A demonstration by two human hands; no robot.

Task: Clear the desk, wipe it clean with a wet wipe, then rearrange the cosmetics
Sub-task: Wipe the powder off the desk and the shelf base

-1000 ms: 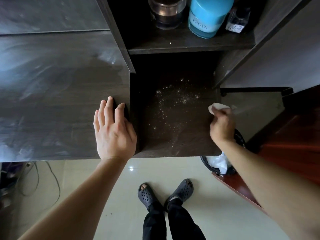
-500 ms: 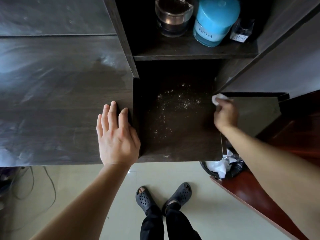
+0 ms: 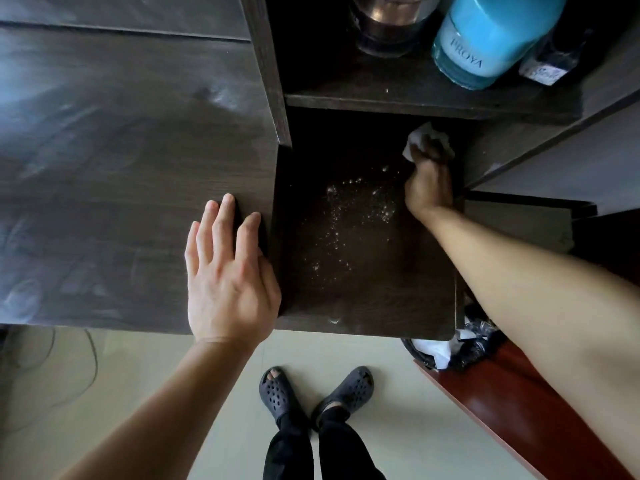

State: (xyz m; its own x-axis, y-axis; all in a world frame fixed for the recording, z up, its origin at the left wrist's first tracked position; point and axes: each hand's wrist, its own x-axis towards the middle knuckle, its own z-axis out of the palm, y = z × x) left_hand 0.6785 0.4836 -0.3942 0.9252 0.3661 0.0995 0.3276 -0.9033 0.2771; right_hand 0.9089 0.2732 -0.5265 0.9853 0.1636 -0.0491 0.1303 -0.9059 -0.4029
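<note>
Head view, looking straight down. We note the left hand (image 3: 230, 282) lying flat, palm down, on the dark wood-grain worktop (image 3: 104, 168). Its fingers are straight, slightly spread, and hold nothing. It sits at the worktop's right edge, thumb side along the drop to a lower panel (image 3: 363, 292). Pale smears show across the worktop.

The right hand (image 3: 429, 183) reaches into the far right corner of the lower panel, beneath the shelf (image 3: 398, 98). Its fingers are curled round a bunched white wet wipe (image 3: 414, 140), which sticks out past the knuckles toward the back of the recess. In that shadow we cannot tell whether the wipe touches the panel or the back wall.

White specks (image 3: 353, 216) lie scattered over the middle of the lower panel, just left of the right hand. One pale spot sits near the panel's front edge.

On the shelf, left to right, we see a glass jar (image 3: 384, 26), a blue bottle (image 3: 485, 39) lettered PROYA, and a small clear bottle (image 3: 543, 69) with a white label. The last two stand close together; we cannot tell if they touch.

Below we see a pale floor (image 3: 138, 410) and the person's dark sandals (image 3: 277, 393) under black trousers. Cables (image 3: 69, 368) trail at the left. A bin (image 3: 464, 348) with a black liner holds crumpled white material, just off the panel's front right corner, under the right forearm. Red-brown furniture (image 3: 512, 410) stands beside the bin.
</note>
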